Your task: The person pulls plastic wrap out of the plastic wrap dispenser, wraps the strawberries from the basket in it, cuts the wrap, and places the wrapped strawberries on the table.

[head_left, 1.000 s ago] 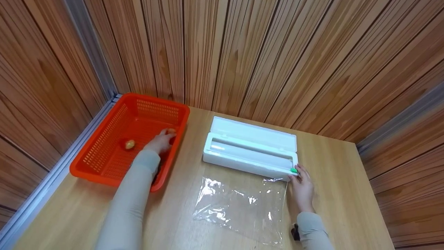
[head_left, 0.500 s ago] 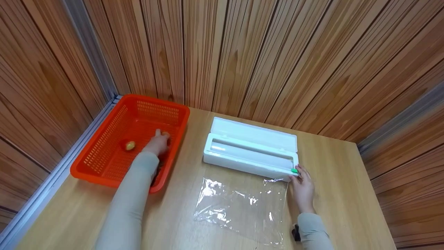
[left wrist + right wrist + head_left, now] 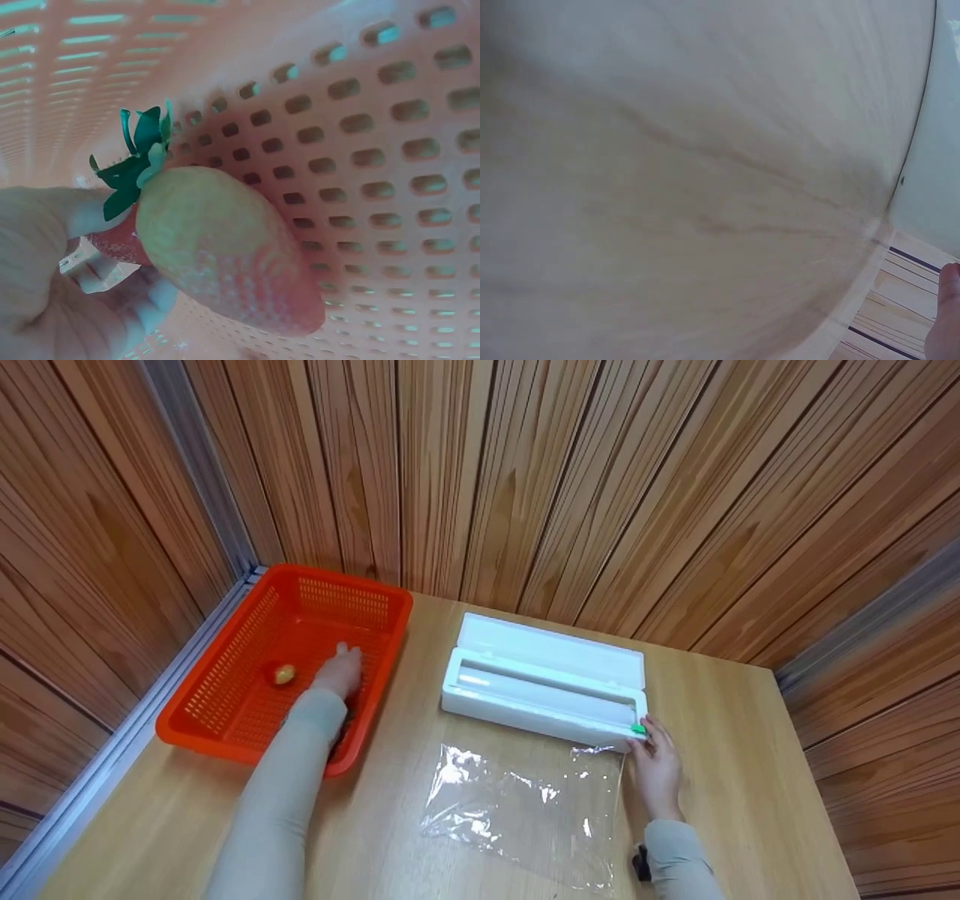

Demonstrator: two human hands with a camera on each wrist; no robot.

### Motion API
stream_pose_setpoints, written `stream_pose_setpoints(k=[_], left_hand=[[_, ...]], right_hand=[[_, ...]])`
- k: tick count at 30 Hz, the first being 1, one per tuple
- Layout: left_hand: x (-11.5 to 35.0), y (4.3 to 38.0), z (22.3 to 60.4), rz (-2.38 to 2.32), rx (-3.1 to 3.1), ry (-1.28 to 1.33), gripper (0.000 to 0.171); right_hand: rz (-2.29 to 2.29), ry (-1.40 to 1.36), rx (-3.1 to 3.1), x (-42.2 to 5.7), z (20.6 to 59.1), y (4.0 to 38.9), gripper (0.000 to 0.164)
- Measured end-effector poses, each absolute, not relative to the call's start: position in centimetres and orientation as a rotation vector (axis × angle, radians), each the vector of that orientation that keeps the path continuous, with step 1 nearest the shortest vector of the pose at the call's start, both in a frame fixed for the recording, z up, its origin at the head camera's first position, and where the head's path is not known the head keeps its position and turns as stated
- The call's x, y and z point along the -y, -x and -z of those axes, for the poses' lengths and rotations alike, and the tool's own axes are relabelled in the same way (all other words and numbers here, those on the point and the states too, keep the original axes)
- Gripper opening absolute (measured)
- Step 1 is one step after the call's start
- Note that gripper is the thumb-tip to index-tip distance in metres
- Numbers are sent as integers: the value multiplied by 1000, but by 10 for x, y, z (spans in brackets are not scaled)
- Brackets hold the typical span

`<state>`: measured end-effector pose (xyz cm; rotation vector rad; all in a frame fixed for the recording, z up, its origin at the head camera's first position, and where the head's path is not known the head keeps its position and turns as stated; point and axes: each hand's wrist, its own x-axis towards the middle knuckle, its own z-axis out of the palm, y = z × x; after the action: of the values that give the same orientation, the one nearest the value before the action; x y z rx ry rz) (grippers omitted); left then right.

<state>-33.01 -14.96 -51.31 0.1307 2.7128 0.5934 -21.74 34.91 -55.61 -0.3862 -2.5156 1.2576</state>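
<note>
My left hand reaches down inside the orange basket, near its right wall. In the left wrist view, a large strawberry with green leaves lies at the thumb, and part of a redder strawberry shows behind it. Thumb and curled fingers close around the strawberries' leafy end; exact contact is partly hidden. My right hand grips the right front corner of a white cling film dispenser, beside its green slider. The dispenser's lid stands raised. Clear film lies spread in front.
A small yellowish item lies on the basket floor, left of my left hand. Wood-patterned walls close off the back and sides. The wooden table extends to the right. A black object sits at the right wrist.
The left hand has shifted slightly left in the basket, and the orange-red item at its fingertips has moved out of sight behind it. The right hand stays on the dispenser.
</note>
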Motion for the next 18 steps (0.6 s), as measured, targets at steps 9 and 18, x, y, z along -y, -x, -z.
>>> stream_pose_setpoints(k=[9,18], left_hand=[[153,323,493,-807,-2629,-34,57],[125,317,448,-892,-2874,-155,54]], right_hand=[[-1260,348,2510,-347,551,218,48],[-1220,315,2488,-347,551,218,43]])
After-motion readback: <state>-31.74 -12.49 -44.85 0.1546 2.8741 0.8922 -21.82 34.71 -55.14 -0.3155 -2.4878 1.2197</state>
